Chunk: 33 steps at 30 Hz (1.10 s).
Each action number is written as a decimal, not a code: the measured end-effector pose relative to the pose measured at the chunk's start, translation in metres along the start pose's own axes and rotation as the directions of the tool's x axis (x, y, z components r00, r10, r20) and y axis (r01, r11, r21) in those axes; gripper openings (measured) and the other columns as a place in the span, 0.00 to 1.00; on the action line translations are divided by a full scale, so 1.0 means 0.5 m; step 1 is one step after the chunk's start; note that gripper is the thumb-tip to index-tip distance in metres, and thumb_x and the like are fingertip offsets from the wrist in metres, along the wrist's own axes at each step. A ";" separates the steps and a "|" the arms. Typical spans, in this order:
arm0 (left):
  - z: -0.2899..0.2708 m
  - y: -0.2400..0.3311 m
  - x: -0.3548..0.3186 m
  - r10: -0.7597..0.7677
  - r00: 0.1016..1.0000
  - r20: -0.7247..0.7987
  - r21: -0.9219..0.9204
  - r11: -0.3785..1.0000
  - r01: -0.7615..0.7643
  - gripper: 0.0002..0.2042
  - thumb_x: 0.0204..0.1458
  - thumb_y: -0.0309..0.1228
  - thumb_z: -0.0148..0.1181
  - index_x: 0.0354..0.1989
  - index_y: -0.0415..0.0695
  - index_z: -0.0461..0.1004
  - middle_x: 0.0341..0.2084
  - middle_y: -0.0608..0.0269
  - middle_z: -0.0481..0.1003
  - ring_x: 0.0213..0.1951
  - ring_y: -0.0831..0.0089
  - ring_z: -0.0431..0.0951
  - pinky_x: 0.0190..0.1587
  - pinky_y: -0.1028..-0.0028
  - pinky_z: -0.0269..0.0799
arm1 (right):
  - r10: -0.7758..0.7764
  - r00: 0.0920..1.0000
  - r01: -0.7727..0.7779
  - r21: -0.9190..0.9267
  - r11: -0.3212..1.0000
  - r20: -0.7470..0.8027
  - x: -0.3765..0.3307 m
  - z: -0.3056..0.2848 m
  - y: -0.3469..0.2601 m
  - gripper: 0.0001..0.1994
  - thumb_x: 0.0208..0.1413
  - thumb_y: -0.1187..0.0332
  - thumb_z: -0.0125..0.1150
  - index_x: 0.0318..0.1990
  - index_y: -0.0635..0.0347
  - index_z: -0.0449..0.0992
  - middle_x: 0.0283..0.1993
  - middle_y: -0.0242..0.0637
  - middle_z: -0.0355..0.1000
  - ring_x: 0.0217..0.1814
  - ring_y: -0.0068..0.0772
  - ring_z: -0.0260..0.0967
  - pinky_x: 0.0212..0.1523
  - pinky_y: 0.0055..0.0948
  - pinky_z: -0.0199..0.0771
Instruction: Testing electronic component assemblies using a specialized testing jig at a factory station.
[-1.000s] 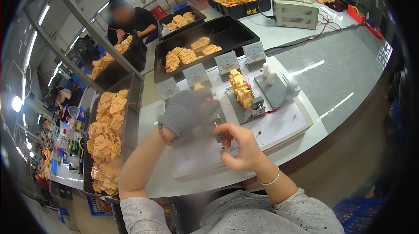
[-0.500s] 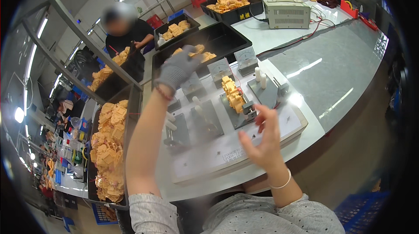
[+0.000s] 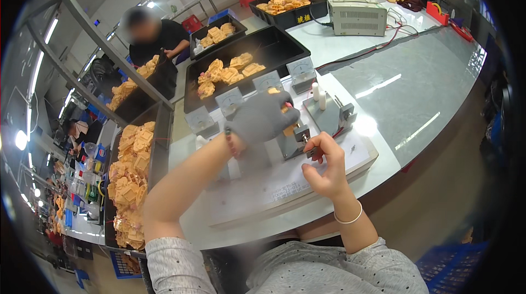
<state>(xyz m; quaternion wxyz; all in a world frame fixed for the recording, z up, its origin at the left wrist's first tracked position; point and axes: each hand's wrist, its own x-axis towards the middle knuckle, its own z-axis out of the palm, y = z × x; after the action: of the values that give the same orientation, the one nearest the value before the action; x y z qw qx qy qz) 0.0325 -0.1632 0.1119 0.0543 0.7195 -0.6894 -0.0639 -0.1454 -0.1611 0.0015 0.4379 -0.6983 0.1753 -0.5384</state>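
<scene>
Table [image 3: 433, 83] is stretching across the view, grey and white on top; at its left side a long black bin [image 3: 157, 157] is holding a deep heap of yellow pieces [image 3: 131, 168]; behind the hands a wide black tray [image 3: 274, 47] is carrying only a few more, gathered toward its left half; a white board [image 3: 359, 154] is lying in front of that tray; beyond, a black box [image 3: 319, 13] is bearing a full pile of them, and nearby a smaller black tray [image 3: 235, 38] is holding a little group; at the upper left a co-worker [image 3: 156, 42] is showing behind a black tub [image 3: 164, 77], which is holding a pile too; the gloved left hand [image 3: 260, 118], partly blurred, is grasping one yellow piece [image 3: 289, 129] at a metal stand [image 3: 289, 150] on the board, covering most of it; the bare right hand [image 3: 327, 165] is resting its bent fingers near or against a small metal clamp [image 3: 302, 133] just beside that piece, its thumb standing apart; whether it is gripping the clamp, I cannot tell.
</scene>
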 end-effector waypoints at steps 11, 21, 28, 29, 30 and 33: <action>-0.066 -0.413 0.143 0.092 0.930 -0.356 0.273 0.962 0.009 0.21 0.54 0.35 0.54 0.58 0.46 0.66 0.46 0.47 0.74 0.52 0.49 0.72 0.54 0.64 0.68 | -0.040 0.999 0.044 -0.128 0.991 0.027 -0.008 -0.006 -0.019 0.25 0.36 0.76 0.60 0.49 0.60 0.70 0.36 0.33 0.63 0.34 0.25 0.60 0.29 0.21 0.60; -0.129 -0.010 -0.476 0.176 0.980 0.094 -0.363 0.923 -0.131 0.14 0.52 0.34 0.62 0.44 0.41 0.76 0.38 0.56 0.78 0.35 0.63 0.80 0.37 0.69 0.75 | -0.092 0.976 0.102 0.042 0.994 -0.199 -0.058 0.027 -0.018 0.28 0.40 0.73 0.60 0.55 0.64 0.64 0.48 0.38 0.59 0.43 0.31 0.59 0.38 0.25 0.61; 0.088 -0.162 -0.947 0.049 0.918 0.394 -0.908 0.176 0.381 0.14 0.55 0.37 0.59 0.40 0.37 0.75 0.37 0.53 0.77 0.41 0.64 0.78 0.43 0.71 0.72 | 0.026 0.880 -0.205 0.329 0.922 0.475 -0.080 0.156 -0.088 0.27 0.41 0.75 0.61 0.53 0.69 0.66 0.47 0.46 0.68 0.45 0.37 0.68 0.44 0.31 0.69; 0.159 -0.197 -1.041 -0.156 0.930 0.333 -0.942 -0.021 0.334 0.14 0.55 0.37 0.59 0.39 0.36 0.76 0.36 0.54 0.77 0.40 0.66 0.78 0.43 0.72 0.71 | 0.077 0.855 -0.220 0.225 0.949 0.514 -0.081 0.182 -0.099 0.29 0.42 0.74 0.61 0.57 0.67 0.64 0.49 0.45 0.67 0.49 0.35 0.66 0.46 0.31 0.68; 0.227 -0.204 -1.134 -0.541 0.714 0.444 -0.839 0.029 0.543 0.14 0.55 0.36 0.58 0.40 0.36 0.76 0.39 0.52 0.77 0.43 0.62 0.78 0.46 0.69 0.72 | 0.114 0.816 -0.232 0.141 0.962 0.566 -0.078 0.207 -0.108 0.32 0.44 0.74 0.61 0.60 0.64 0.61 0.50 0.43 0.65 0.53 0.33 0.64 0.48 0.31 0.68; 0.434 -0.181 -1.224 -0.999 -0.038 0.010 -0.407 -0.038 0.913 0.23 0.53 0.45 0.58 0.45 0.35 0.75 0.42 0.47 0.76 0.47 0.53 0.76 0.51 0.62 0.71 | 0.154 0.819 -0.226 0.063 0.972 0.552 -0.085 0.241 -0.095 0.35 0.43 0.74 0.64 0.62 0.64 0.59 0.52 0.44 0.66 0.54 0.35 0.65 0.48 0.32 0.68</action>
<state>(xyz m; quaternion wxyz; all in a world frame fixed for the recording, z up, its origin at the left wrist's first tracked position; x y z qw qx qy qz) 0.0601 0.4545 -0.1065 0.1990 0.9752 0.0575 -0.0780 -0.0622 -0.0534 0.0097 0.5642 -0.7721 0.0785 -0.2818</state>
